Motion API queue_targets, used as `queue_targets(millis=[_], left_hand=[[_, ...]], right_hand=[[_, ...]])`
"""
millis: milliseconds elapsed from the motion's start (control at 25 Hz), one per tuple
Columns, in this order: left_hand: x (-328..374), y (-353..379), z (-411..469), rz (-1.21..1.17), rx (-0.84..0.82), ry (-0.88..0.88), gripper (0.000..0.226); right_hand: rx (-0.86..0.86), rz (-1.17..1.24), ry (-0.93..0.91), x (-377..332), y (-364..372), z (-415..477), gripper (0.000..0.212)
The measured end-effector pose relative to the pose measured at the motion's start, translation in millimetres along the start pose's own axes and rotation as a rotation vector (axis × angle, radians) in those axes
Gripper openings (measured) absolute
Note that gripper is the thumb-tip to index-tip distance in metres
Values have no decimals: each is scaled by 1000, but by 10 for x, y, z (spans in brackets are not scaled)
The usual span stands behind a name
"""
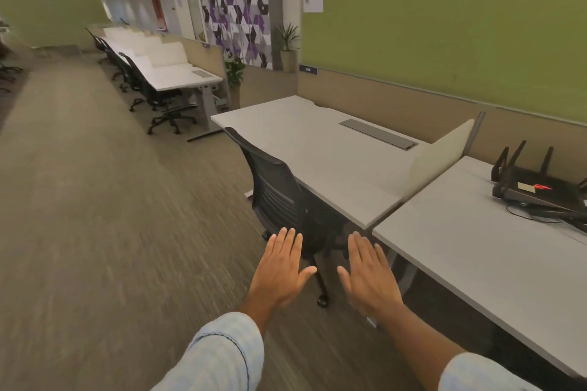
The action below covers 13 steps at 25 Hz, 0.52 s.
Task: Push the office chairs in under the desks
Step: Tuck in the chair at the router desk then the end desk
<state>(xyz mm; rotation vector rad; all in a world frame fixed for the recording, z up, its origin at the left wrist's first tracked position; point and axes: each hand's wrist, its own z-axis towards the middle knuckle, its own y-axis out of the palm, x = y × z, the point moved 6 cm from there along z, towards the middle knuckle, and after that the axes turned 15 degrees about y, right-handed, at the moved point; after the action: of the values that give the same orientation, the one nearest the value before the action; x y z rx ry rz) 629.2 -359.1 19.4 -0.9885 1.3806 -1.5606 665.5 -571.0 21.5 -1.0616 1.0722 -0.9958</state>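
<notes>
A black mesh-backed office chair [279, 197] stands at the front edge of a pale grey desk [324, 149], its seat under the desktop and its wheeled base showing on the carpet. My left hand [281, 267] and my right hand [368, 273] are held out flat in front of me, palms down, fingers apart, holding nothing. Both hands hover just short of the chair and touch nothing. A second grey desk [470, 251] adjoins on the right. Farther down the aisle, several black chairs [168, 111] stand along a row of white desks [178, 73].
A black router [536, 187] with antennas and cables lies on the right desk. A beige divider panel [438, 162] separates the two desks. Green partition wall runs behind them. Potted plants [287, 44] stand at the back. Carpeted aisle stretches to the left.
</notes>
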Motion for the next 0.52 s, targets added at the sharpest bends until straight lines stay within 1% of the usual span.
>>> queue_targets(millis=[200,360,520], left_hand=[[-772,40,-283,-24,0,-76,114],[-1366,50,-378,-9,33,-136,103],[-1992,-44,-222,3,57,-161,112]], right_hand=[[-17,-9,-74,-874,187,342,81],[-12,-22,-123,-1463,365,722,83],[-4,-16,-182,-1999,486,1194,82]])
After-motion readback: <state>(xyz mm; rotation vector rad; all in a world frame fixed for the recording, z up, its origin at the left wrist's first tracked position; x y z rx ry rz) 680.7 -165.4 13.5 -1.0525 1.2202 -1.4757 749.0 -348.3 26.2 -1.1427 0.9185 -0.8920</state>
